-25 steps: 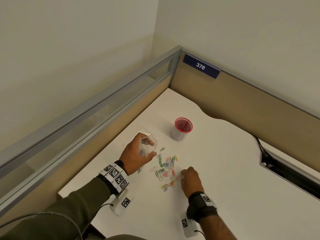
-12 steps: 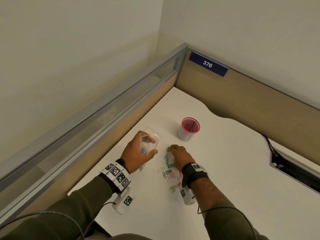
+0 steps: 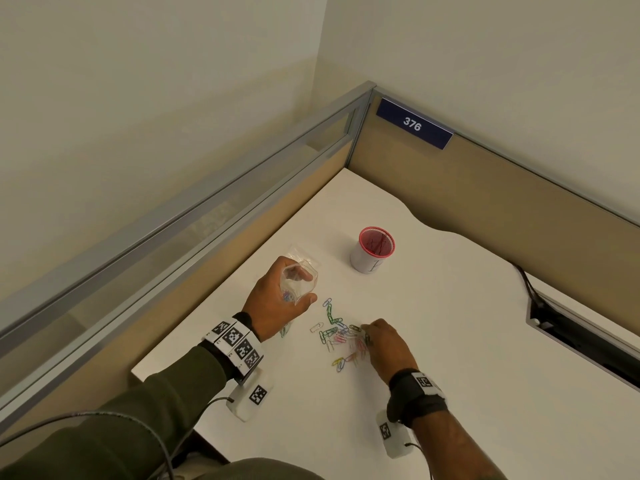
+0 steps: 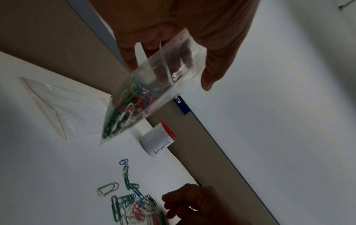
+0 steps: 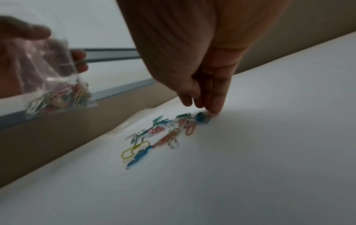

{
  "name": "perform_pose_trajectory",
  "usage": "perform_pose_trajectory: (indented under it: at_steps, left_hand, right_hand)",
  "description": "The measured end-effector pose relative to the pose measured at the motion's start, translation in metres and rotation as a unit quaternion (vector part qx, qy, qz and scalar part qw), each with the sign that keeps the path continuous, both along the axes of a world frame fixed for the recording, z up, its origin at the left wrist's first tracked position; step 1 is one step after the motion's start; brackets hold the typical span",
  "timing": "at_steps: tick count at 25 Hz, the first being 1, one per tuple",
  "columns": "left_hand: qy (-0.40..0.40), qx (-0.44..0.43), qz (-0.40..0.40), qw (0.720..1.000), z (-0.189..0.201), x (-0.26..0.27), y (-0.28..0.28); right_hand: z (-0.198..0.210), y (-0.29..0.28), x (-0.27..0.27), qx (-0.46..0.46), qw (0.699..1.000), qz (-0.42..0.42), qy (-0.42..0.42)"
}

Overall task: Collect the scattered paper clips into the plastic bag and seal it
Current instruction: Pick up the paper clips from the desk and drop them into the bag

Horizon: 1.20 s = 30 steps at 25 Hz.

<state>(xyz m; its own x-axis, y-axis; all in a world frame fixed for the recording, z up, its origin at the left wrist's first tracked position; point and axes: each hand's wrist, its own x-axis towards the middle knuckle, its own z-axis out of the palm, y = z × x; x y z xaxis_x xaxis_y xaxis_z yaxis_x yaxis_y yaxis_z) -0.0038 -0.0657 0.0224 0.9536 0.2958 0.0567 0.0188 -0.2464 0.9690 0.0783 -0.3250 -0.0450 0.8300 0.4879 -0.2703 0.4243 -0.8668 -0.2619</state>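
Coloured wire paper clips (image 3: 341, 337) beside crinkly clear plastic bag (image 3: 298, 282).

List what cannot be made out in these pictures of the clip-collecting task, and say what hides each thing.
1. Whether the right hand pinches a clip: blur in the right wrist view, the hand itself in the head view.
2. Clip count in the bag: clips overlap, blurred.
3. Contents of the cup: too small in the head view.
4. The second bag: mostly behind the left hand in the head view.
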Motion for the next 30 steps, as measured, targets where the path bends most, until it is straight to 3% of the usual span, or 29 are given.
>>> perform_pose_trajectory:
  at_steps: [6, 9, 12, 17, 22, 26, 30]
  left_hand:
    - [-0.008, -0.001, -0.003, 1.000, 0.003, -0.013, -0.017]
    - [-0.011, 0.000, -0.005, 1.000, 0.002, -0.018, -0.024]
    - [-0.017, 0.006, -0.003, 1.000, 0.003, -0.024, -0.030]
    - [-0.020, 0.011, 0.009, 1.000, 0.004, -0.035, -0.036]
    - [-0.013, 0.014, 0.020, 1.000, 0.007, -0.043, -0.035]
    - [-0.003, 0.022, 0.029, 0.999, 0.006, -0.049, -0.033]
    - [-0.007, 0.021, 0.028, 0.999, 0.003, -0.054, -0.036]
  right_hand:
    - [-0.005, -0.004, -0.016, -0.011, 1.000, -0.012, 0.002]
    - [-0.001, -0.003, -0.018, 0.017, 0.996, -0.077, 0.033]
    - [0.001, 0.002, -0.026, -0.019, 0.989, -0.120, 0.079]
    - [-0.003, 0.032, -0.022, 0.007, 0.982, -0.172, 0.078]
    - [0.005, 0.034, 0.003, 0.030, 0.990, -0.129, 0.053]
    - [0.008, 0.016, 0.011, -0.039, 0.995, 0.038, 0.083]
    - [-0.004, 0.024, 0.012, -0.033, 0.994, 0.098, 0.041]
